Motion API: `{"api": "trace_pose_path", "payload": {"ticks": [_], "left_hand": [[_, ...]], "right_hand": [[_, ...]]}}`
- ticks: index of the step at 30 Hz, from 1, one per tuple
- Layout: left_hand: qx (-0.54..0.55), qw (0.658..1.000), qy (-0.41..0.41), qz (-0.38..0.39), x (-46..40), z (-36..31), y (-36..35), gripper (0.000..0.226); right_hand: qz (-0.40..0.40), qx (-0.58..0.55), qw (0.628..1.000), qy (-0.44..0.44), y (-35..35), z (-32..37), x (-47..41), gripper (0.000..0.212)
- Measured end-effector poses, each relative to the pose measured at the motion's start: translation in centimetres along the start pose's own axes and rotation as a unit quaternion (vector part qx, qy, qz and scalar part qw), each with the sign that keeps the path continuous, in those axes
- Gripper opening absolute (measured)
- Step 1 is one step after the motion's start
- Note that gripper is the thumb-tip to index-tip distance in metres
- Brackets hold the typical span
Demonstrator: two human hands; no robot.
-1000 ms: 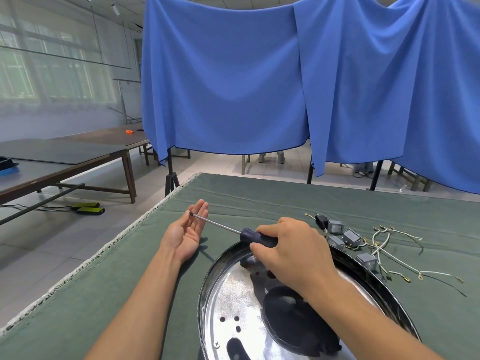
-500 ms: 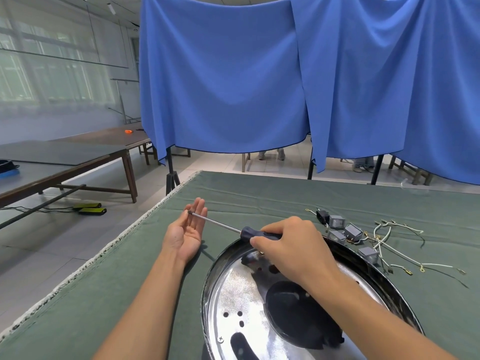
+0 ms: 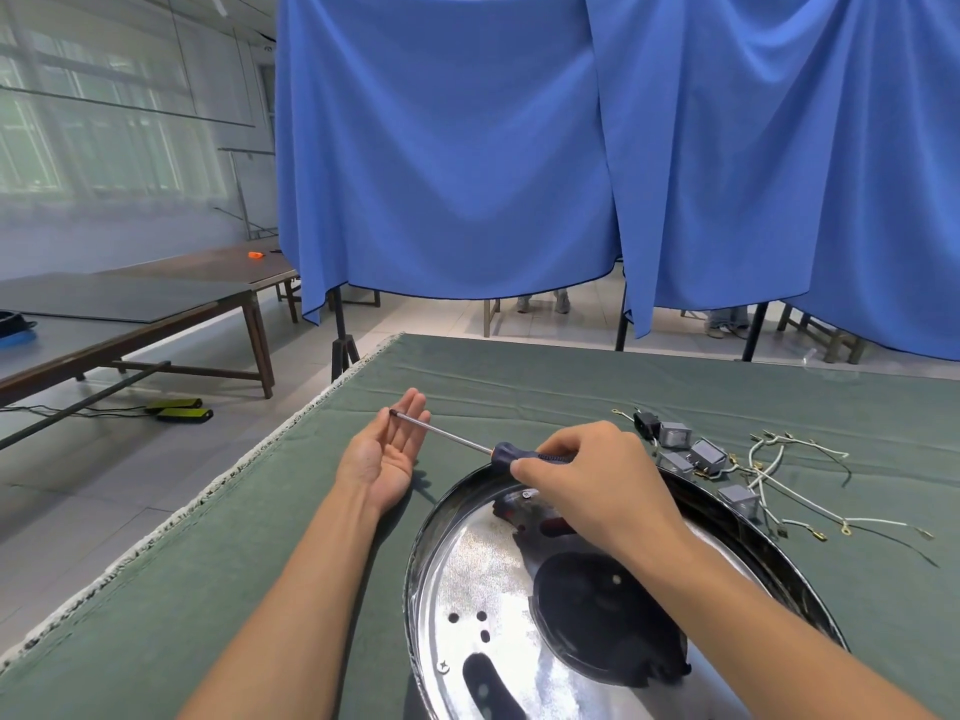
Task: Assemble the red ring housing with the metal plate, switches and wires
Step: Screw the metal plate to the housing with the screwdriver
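The right hand (image 3: 587, 475) is covering most of the screwdriver (image 3: 501, 452) handle and the far part of the metal plate (image 3: 498, 589). The picture's bottom edge is cutting off the plate's near rim. Beyond the plate, the wires' (image 3: 779, 459) terminals are showing too small to tell.

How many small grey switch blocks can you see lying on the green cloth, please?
4: switch farthest back, switch to its right, switch by the plate rim, switch nearest. The right hand may hide more.

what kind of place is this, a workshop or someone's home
Most likely a workshop or training hall, not a home: long bare work tables, blue cloth screens hung on stands, and a felt-covered bench laid out with switches and wires.
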State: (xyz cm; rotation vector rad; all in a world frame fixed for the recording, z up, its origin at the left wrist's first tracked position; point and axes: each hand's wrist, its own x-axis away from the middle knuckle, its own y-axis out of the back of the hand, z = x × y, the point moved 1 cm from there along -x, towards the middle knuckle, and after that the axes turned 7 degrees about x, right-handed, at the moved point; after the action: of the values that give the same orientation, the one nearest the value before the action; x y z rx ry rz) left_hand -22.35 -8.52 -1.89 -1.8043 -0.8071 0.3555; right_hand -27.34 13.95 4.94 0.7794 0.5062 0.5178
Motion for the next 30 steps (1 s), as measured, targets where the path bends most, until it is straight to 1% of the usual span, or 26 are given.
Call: {"api": "trace_pose_path", "payload": {"ticks": [4,8,11,13,15,16,17,18,21,23,26,27,28,30], "left_hand": [[-0.022,1.0,0.014,-0.016,0.5,0.4,-1.2,0.029],[-0.056,0.998,0.005,-0.032,1.0,0.7,-2.4,0.027],[-0.16,0.986,0.018,-0.053,1.5,0.7,-3.0,0.028],[-0.209,0.975,0.029,-0.067,1.9,0.7,-3.5,0.027],[-0.178,0.98,0.048,-0.071,2.6,0.4,-4.4,0.025],[-0.15,0.985,0.056,-0.069,3.1,0.1,-5.1,0.024],[-0.124,0.989,0.057,-0.063,3.7,-0.1,-6.0,0.023],[-0.106,0.992,0.052,-0.05,4.4,-0.4,-6.9,0.022],[-0.103,0.994,0.045,-0.004,6.8,-0.6,-9.5,0.021],[-0.118,0.992,0.052,0.012,8.2,-0.2,-10.5,0.023],[-0.162,0.984,0.075,0.016,10.1,1.2,-10.6,0.026],[-0.182,0.979,0.087,0.017,10.5,1.7,-10.5,0.027],[-0.201,0.974,0.098,0.019,10.9,2.2,-10.4,0.029],[-0.255,0.96,0.11,0.023,11.4,3.2,-10.4,0.034]], "right_hand": [[0.004,-0.027,0.999,-0.017,0.0,-0.2,-0.2,0.026],[0.011,-0.089,0.995,-0.046,0.4,-0.6,-0.6,0.015],[0.004,-0.184,0.979,-0.092,1.2,-1.1,-1.0,0.006],[0.004,-0.282,0.952,-0.117,2.1,-1.0,-1.0,0.005],[0.003,-0.421,0.899,-0.119,3.0,-0.7,-0.7,0.006],[-0.001,-0.484,0.869,-0.103,3.5,-0.5,-0.4,0.009],[-0.008,-0.527,0.846,-0.077,3.9,-0.3,-0.1,0.013],[-0.019,-0.546,0.836,-0.046,4.2,-0.2,0.2,0.016],[-0.064,-0.547,0.834,0.037,4.8,0.8,1.4,0.019],[-0.087,-0.523,0.845,0.062,5.1,1.3,1.9,0.018],[-0.129,-0.425,0.892,0.079,5.9,1.6,2.8,0.01],[-0.139,-0.399,0.903,0.08,6.2,1.5,3.0,0.008],[-0.143,-0.388,0.907,0.077,6.3,1.2,3.2,0.005],[-0.13,-0.405,0.903,0.064,6.6,0.7,3.5,0.002]]}}
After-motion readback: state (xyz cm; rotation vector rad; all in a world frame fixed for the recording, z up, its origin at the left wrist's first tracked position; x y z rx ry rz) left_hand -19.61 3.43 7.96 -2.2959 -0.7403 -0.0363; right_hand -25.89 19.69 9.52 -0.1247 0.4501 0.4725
